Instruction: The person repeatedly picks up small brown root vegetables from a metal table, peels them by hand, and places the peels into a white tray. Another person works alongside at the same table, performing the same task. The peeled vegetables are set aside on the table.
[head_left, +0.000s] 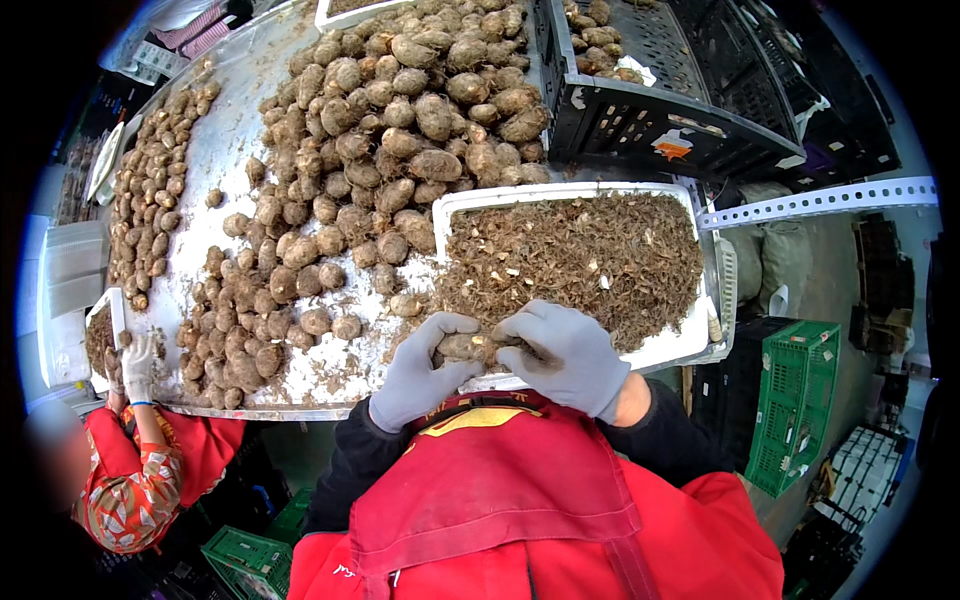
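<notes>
My left hand (427, 371), in a pale grey glove, grips one end of a brown taro corm (463, 347) between thumb and fingers. On the corm's other end are the fingertips of my right hand (566, 356), gloved alike, with a dark stain by the thumb. Both hands are over the near edge of a white foam tray (694, 199) filled with fibrous brown peelings (577, 255). Left of the tray, a large pile of hairy taro corms (405, 112) covers part of the metal table. Smaller corms (247, 330) lie in a group nearer my body.
A co-worker's gloved hand (139, 367) is at the far left beside a small white tray (118, 315). Another row of corms (150, 187) runs along the table's left side. A black crate (667, 112) with corms stands behind the tray. Green crates (795, 405) stand at right.
</notes>
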